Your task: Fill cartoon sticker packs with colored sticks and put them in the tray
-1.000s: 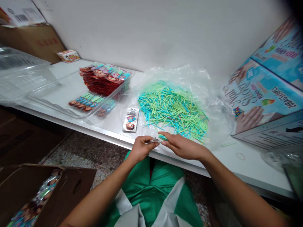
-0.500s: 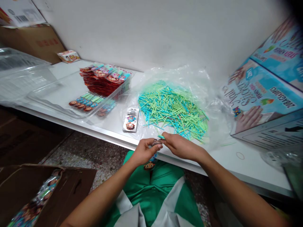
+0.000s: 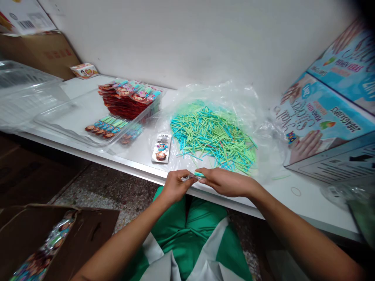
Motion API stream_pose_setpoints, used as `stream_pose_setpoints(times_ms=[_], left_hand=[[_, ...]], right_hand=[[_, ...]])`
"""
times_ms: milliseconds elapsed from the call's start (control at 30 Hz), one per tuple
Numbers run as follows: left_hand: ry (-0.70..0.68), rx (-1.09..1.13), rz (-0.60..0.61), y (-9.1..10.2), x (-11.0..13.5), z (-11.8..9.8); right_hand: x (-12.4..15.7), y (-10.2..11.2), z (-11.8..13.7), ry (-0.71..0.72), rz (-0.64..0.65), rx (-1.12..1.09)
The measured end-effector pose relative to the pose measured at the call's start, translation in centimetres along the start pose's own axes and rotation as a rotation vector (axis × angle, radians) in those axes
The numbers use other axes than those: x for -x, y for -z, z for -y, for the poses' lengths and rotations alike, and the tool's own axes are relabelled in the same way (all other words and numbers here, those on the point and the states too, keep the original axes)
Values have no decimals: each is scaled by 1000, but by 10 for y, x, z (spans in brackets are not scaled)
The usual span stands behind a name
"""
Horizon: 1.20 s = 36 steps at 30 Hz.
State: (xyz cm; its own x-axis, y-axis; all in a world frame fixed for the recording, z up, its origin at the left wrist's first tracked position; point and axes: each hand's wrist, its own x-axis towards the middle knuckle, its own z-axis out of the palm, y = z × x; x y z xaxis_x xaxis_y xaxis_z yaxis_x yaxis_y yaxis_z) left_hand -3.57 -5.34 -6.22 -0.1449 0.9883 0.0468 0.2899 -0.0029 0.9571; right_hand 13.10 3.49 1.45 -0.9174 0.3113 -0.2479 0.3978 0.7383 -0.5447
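My left hand [image 3: 177, 185] is closed in a pinch on a small printed plastic packet [image 3: 190, 176] at the table's front edge. My right hand [image 3: 227, 182] meets it from the right, its thumb and fingers closed on a few short green and blue sticks [image 3: 200, 175] against the packet's end. Fingers cover most of the packet, so I cannot tell how far the sticks are inside it. Just beyond my hands, a heap of thin green and blue sticks [image 3: 213, 136] lies on a clear plastic bag [image 3: 265, 146]. A stack of white printed cards [image 3: 161, 148] lies left of the heap.
Left on the table [image 3: 133, 162], a clear tray [image 3: 70, 113] holds stacked red packets [image 3: 124, 101] and a row of filled packets [image 3: 107, 127]. Printed cartons [image 3: 328, 121] stand at right, near a rubber band [image 3: 295, 191]. An open cardboard box [image 3: 96, 230] with packets is at lower left.
The packet's cartoon-printed end, which hung below my hands over my lap, no longer shows there. My right hand has shifted slightly down, and both hands stay together.
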Motion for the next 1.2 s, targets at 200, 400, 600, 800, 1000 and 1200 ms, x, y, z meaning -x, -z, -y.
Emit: stream_pose_setpoints(times_ms=[200, 400, 600, 800, 1000, 1200], left_hand=[[-272, -293, 59, 5, -2, 2], [-367, -597, 139, 2, 0, -1], [-268, -702, 276, -6, 9, -20], [-4, -5, 373, -6, 13, -22], [238, 487, 387, -19, 10, -10], [284, 604, 200, -22, 11, -5]], right_hand=[[-1, -3, 1, -47, 94, 124], [-8, -15, -4, -112, 118, 224], [-14, -11, -6, -121, 56, 176], [-7, 9, -2, 62, -10, -51], [-20, -18, -6, -135, -419, -256], [-8, -34, -15, -247, -491, -729]])
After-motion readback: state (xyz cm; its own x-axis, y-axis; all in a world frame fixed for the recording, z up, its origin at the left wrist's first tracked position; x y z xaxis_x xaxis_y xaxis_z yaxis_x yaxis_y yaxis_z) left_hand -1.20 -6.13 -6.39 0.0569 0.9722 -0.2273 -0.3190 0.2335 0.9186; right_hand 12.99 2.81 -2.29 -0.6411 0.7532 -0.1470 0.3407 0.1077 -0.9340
